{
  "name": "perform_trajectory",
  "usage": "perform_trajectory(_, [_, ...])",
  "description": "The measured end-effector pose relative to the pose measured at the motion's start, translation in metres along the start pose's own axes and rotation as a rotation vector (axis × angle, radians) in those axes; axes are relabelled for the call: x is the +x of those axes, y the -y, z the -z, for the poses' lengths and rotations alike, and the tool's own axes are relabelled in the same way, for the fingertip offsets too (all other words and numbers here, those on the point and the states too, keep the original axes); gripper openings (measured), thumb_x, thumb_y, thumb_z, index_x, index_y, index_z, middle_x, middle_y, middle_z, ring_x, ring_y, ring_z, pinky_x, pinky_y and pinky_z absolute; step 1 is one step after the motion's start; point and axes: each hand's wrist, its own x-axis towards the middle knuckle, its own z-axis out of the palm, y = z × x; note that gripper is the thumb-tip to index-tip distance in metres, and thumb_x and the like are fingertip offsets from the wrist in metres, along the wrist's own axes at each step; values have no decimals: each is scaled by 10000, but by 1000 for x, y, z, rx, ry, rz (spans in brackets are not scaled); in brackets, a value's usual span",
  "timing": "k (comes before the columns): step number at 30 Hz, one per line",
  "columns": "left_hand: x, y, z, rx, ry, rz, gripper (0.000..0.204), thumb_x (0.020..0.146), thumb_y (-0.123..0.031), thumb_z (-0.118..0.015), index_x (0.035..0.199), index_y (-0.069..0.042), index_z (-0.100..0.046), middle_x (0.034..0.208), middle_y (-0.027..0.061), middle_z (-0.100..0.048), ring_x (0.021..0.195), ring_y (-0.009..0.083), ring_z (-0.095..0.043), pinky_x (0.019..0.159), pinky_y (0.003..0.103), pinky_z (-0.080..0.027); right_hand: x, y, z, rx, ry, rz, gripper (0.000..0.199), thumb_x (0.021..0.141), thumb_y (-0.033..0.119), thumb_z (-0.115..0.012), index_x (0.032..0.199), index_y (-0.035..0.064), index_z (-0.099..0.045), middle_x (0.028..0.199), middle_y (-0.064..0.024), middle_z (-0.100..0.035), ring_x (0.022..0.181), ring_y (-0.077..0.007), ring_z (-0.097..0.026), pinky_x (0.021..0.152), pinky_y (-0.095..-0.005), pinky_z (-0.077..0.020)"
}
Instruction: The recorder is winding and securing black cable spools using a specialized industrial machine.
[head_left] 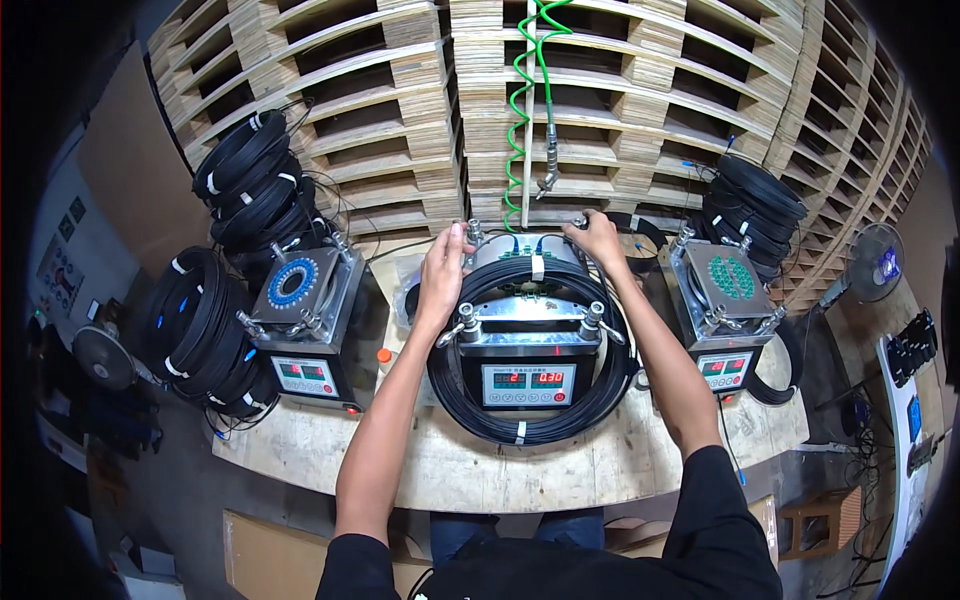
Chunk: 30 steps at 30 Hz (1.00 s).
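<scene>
A grey metal machine [528, 345] with a digital panel stands in the middle of the wooden table [470, 465]. A coil of black cable [530, 425] lies looped around it, bound with white tape. My left hand [444, 268] rests on the machine's far left corner, fingers on a metal knob [473, 233]. My right hand [597, 238] grips the knob at the far right corner. A round plate with green connectors [528, 258] sits on top between my hands.
Similar machines stand at left [303, 330] and right [727, 315], each with black cable coils [255, 185] piled beside them. Stacked wooden pallets [640, 90] rise behind. A green coiled air hose [522, 110] hangs above the centre. A fan [873, 262] stands at right.
</scene>
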Motion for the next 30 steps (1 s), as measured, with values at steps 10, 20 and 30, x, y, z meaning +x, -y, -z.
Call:
perform_trajectory(10, [-3,6,6,-13,-28,19,588,1055,-532,-452,1303,-22,-611,944,76,-654,860,165,-631,731,299,-535,18,15,-10,378,432,19,592,993,505,-514,1173,-16,-732,1160,-136,-735,1135,-223,-637,1037,-347,-436])
perform_trajectory(20, [43,44,22,-255,153,319,559,1010,-406,-613,1483,-155,-452,1291,27,-596,1187,165,-488,964,394,-430,-50,15,42,376,130,139,588,1042,493,-504,1275,-27,-648,1167,-185,-720,1130,-237,-655,992,-316,-473])
perform_trajectory(30, [102,105,-4,-475,-13,531,271,915,-441,-747,1032,-197,-763,1018,-65,-731,991,104,-620,950,441,-355,-141,46,34,429,-185,154,534,1055,419,-514,1387,1,-549,1231,-241,-651,1150,-306,-631,1006,-369,-465])
